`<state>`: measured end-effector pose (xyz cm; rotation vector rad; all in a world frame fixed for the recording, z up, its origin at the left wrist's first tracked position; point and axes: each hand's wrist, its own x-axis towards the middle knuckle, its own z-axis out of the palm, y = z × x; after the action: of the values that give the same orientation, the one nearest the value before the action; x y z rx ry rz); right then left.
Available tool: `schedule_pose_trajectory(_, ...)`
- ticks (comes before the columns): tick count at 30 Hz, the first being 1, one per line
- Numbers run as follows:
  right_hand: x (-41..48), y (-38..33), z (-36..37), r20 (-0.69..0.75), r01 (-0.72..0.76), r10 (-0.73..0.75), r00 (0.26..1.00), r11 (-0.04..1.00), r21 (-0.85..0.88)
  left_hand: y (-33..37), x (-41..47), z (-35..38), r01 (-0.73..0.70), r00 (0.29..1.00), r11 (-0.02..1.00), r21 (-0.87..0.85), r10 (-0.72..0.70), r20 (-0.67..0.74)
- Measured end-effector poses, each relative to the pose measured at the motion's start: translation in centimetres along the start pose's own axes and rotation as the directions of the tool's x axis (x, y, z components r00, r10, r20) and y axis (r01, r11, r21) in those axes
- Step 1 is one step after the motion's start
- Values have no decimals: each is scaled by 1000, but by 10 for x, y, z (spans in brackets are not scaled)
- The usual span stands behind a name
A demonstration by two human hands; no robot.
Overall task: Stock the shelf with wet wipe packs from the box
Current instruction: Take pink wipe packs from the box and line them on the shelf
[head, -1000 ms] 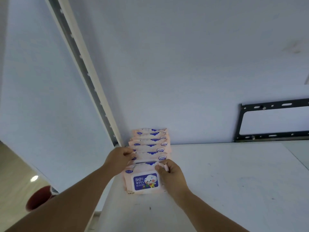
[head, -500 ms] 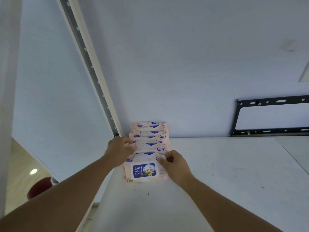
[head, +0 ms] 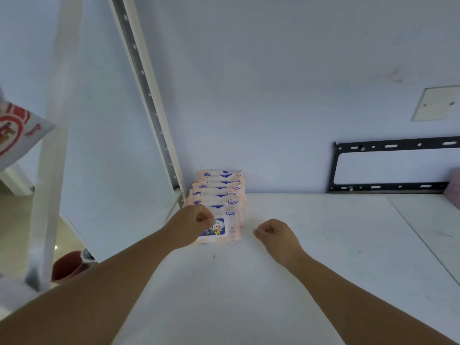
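Note:
Several pink wet wipe packs (head: 219, 192) stand in a row at the back left corner of the white shelf (head: 323, 245), running from the wall toward me. The front pack (head: 232, 227) shows a blue label with a cartoon figure. My left hand (head: 191, 225) hovers just in front of that pack and hides its left part; its fingers are curled and hold nothing. My right hand (head: 276, 235) is over the shelf a little to the right of the row, apart from it, fingers curled and empty. The box is not in view.
A slotted shelf upright (head: 149, 95) rises left of the row. A black metal bracket (head: 388, 168) and a beige wall plate (head: 435, 103) are on the back wall at right. A pink object (head: 456, 188) shows at the right edge. A red-and-white sign (head: 15, 130) hangs at left.
Both hands have let go of the front pack and pulled back from the row, the right hand moving off to the right. The front pack stays in the row.

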<state>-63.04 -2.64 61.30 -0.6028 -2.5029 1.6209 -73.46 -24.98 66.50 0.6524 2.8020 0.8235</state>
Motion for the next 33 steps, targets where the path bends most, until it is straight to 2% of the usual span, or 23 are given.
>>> schedule_pose_trajectory(6, -60, 22, -28, 116, -10, -4, 993, 993, 120, 24, -45, 24, -44, 997, 997, -61, 48, 65)
schedule_pose_trajectory(10, -113, 38, -40, 42, -19, 13, 999, 989, 147, 34, -81, 41, -93, 977, 985, -144, 119, 180)
schedule_pose_trajectory(15, -207, 69, -43, -71, -88, 107, 992, 968, 235, 39, -137, 76, -129, 928, 967, -220, 196, 317)
schedule_pose_trajectory(21, -317, 105, -71, -145, -159, 192, 971, 963, 216, 83, -201, 127, -56, 865, 935, -351, 220, 451)
schedule_pose_trajectory(29, -422, 176, -147, -208, -294, 315, 926, 948, 126, 173, -269, 204, -159, 748, 929, -336, 335, 573)
schedule_pose_trajectory(33, -474, 224, -200, -213, -365, 383, 899, 923, 118, 210, -298, 258, -167, 711, 940, -298, 324, 624)
